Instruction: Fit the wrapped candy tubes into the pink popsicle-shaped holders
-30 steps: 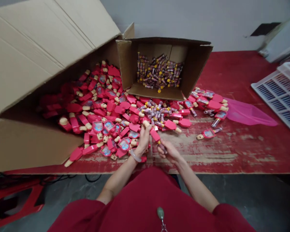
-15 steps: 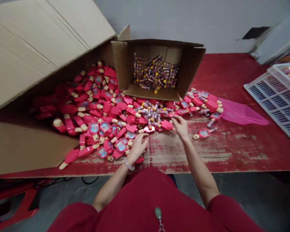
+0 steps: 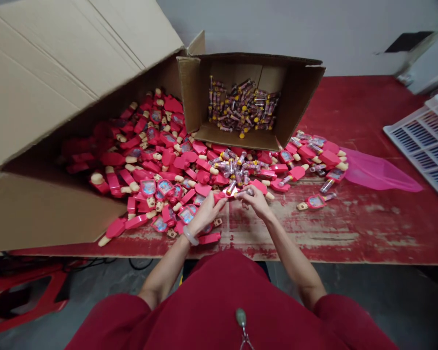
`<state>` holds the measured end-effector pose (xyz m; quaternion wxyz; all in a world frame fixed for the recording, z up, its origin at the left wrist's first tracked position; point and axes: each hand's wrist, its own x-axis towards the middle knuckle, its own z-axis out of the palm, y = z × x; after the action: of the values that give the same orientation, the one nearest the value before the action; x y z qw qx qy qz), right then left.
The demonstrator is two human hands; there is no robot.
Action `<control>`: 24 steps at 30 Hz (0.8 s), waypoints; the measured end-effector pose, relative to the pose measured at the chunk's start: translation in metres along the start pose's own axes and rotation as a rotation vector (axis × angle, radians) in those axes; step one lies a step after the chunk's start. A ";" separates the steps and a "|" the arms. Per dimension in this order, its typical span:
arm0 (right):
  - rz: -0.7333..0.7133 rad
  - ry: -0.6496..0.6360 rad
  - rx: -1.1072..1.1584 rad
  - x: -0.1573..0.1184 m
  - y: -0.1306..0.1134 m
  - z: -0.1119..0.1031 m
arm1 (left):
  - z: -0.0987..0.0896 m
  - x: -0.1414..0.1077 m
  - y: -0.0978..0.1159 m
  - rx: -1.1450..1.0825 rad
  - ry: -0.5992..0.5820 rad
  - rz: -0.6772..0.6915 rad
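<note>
My left hand (image 3: pixel 208 212) pinches a pink toy piece (image 3: pixel 219 196) at the front edge of the pile. Close beside it on the right, my right hand (image 3: pixel 254 200) has its fingers closed on a small clear tube (image 3: pixel 244 193). The two held things meet or nearly meet between my hands. Just beyond them lies a heap of clear tubes with yellow ends (image 3: pixel 237 167). Pink popsicle-shaped toys with beige handles (image 3: pixel 164 187) are piled to the left, some with picture fronts.
A small cardboard box (image 3: pixel 295 107) holding many tubes stands behind the pile. A large open carton (image 3: pixel 51 204) lies at the left. A pink translucent scoop (image 3: pixel 379 170) and a white basket (image 3: pixel 419 136) are on the right.
My hands have come together, the left now on a pink piece and the right on a tube. Another pink toy with a tube lies right of the heap. The view has shifted slightly.
</note>
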<state>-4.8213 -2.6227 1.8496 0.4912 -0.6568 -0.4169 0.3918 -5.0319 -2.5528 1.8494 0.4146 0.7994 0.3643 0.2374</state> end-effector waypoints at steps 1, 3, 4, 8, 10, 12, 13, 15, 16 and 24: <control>-0.015 -0.060 0.110 -0.008 -0.003 -0.002 | -0.005 0.002 0.005 -0.103 -0.010 -0.035; -0.094 -0.134 0.165 -0.020 -0.012 -0.006 | -0.014 0.004 0.014 -0.212 -0.101 -0.084; -0.149 -0.134 0.132 -0.025 -0.016 -0.007 | -0.019 0.005 0.018 -0.236 -0.171 -0.083; -0.322 -0.190 -0.135 -0.038 -0.032 -0.013 | -0.039 0.008 0.030 -0.273 -0.358 0.028; -0.409 -0.262 -0.265 -0.044 -0.036 -0.015 | -0.050 0.009 0.036 -0.260 -0.424 0.069; -0.549 -0.287 -0.367 -0.049 -0.040 -0.015 | -0.061 0.011 0.042 -0.208 -0.531 0.053; -0.632 -0.281 -0.409 -0.051 -0.042 -0.015 | -0.065 0.011 0.045 -0.180 -0.591 0.020; -0.806 -0.242 -0.485 -0.056 -0.046 -0.012 | -0.072 0.011 0.049 -0.176 -0.689 -0.075; -0.889 -0.218 -0.522 -0.059 -0.049 -0.010 | -0.073 0.011 0.051 -0.207 -0.731 -0.126; -1.237 -0.068 -0.761 -0.086 -0.073 -0.005 | -0.076 0.005 0.068 -0.332 -0.930 -0.202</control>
<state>-4.8582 -2.6925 1.9302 0.3471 -0.4137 -0.8345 -0.1095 -5.0545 -2.5385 1.9475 0.6757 0.7045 0.1737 -0.1306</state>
